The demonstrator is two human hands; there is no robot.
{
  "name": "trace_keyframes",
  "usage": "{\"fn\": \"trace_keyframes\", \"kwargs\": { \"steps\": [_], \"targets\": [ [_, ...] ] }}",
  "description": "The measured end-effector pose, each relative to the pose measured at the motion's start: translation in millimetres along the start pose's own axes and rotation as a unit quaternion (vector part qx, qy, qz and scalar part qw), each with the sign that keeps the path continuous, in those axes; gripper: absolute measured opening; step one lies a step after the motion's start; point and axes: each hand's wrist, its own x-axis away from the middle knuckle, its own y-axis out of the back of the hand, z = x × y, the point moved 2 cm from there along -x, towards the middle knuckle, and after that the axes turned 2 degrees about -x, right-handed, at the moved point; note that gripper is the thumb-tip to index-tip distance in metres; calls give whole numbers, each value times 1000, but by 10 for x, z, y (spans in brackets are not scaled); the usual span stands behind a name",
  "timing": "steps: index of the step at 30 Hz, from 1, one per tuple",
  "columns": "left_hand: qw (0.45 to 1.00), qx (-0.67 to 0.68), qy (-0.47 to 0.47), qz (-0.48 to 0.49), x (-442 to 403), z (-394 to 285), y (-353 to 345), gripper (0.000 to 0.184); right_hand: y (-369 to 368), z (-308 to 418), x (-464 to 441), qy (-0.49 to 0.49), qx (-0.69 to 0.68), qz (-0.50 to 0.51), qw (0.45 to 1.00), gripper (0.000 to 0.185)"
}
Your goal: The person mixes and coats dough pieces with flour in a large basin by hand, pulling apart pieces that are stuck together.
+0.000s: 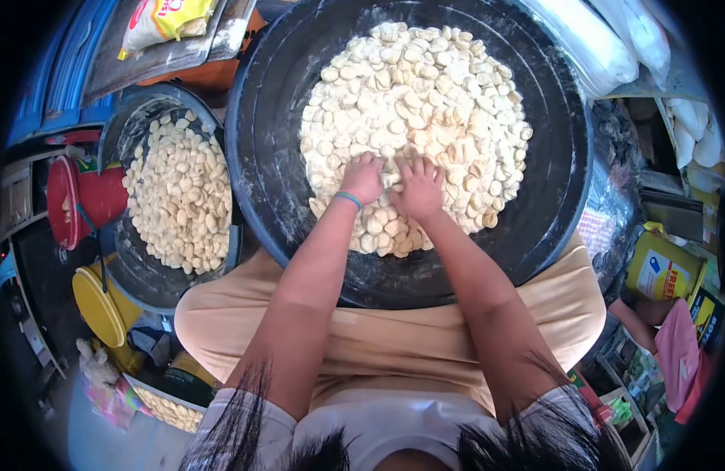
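Note:
A wide black basin (280, 157) stands in front of my crossed legs with a heap of pale, flattish round pieces (488, 149) in it, dusted with white powder. They look like dough, but I cannot tell for certain. My left hand (364, 177), with a teal band at its wrist, has its fingers curled together into the heap, their tips hidden. Beside it my right hand (419, 187) rests on the pieces, palm down with fingers spread. Between the two hands is a small gap.
To the left, a smaller dark tub (131, 259) holds more such pieces. Near it are a red bucket (87, 200) and a yellow lid (99, 306). A yellow packet (168, 27) lies on a tray at the upper left. Filled plastic bags (586, 43) lie at the upper right. Another person's arm (637, 322) shows at right.

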Motion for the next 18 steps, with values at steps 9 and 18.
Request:
{"fn": "trace_keyframes", "kwargs": {
  "steps": [9, 18],
  "targets": [
    [919, 362, 45, 149, 180, -245, 362, 39, 334, -213, -190, -82, -399, 189, 893, 35],
    [643, 763, 31, 59, 693, -600, 1197, 29, 1246, 20, -128, -192, -669, 18, 718, 19]
  ]
}}
